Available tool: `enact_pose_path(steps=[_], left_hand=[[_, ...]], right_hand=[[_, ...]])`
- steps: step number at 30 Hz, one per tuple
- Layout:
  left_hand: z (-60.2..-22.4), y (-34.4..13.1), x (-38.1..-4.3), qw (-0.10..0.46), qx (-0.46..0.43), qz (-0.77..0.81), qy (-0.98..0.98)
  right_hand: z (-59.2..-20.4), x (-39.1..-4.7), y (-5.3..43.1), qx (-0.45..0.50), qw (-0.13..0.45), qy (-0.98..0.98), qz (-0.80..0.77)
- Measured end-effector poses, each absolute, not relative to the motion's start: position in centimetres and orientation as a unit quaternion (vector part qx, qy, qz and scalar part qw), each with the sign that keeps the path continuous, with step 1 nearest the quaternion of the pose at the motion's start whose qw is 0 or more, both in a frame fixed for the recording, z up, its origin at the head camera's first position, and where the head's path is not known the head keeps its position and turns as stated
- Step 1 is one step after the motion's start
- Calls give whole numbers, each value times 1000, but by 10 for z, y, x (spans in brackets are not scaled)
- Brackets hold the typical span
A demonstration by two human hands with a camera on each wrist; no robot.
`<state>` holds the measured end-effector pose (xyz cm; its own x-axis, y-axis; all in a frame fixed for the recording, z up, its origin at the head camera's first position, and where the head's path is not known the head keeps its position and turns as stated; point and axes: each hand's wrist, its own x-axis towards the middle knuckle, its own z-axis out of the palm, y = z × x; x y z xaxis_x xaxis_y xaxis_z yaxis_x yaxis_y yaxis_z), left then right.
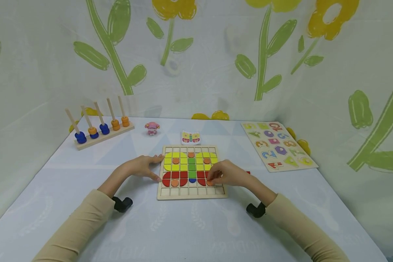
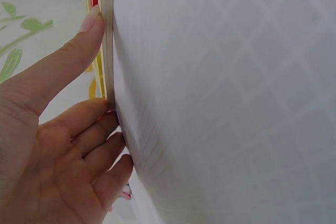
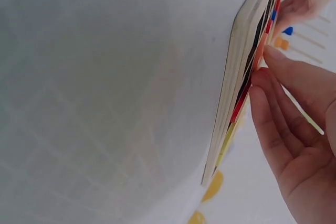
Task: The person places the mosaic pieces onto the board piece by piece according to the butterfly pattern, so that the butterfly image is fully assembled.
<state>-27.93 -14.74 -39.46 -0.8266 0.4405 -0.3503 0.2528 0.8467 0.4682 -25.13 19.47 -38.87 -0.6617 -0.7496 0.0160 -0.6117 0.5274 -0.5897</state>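
Observation:
A wooden grid board [image 1: 192, 193] lies on the table, bearing flat yellow, red and green pieces in a butterfly pattern, a blue piece [image 1: 192, 180] and several orange discs. My left hand [image 1: 139, 167] touches the board's left edge, thumb near the lower corner, fingers higher up; in the left wrist view the fingers look loosely bent against the edge. Over the lower right red pieces, my right hand [image 1: 227, 174] pinches an orange disc [image 1: 210, 183] at the board's surface. Its thumb and fingertips meet the disc in the right wrist view. The right hand hides part of the red wing.
Behind the board stands a small butterfly picture card [image 1: 190, 138]. A pink figurine [image 1: 152, 128] and a peg counter [image 1: 104, 137] with blue and orange beads are back left. A number puzzle board [image 1: 278, 147] lies right. A red piece [image 1: 248, 172] pokes out behind the right hand.

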Motion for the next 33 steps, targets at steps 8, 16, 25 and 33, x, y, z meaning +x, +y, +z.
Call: enact_pose_path(steps=[8,16,25,33], left_hand=[[-395,-148,-280,225,191,208,933],[-396,-148,-280,227,190,206,933],[-396,-148,-281,226,188,209,933],[-396,-148,-281,226,191,207,933]], right_hand=[[-385,-249,204,-379,100,876,-280],[-383,-249,238,-354,56,893,-273],[-382,-248,275,-315,40,915,-248],[-382,-249,298,-247,53,941,-224]])
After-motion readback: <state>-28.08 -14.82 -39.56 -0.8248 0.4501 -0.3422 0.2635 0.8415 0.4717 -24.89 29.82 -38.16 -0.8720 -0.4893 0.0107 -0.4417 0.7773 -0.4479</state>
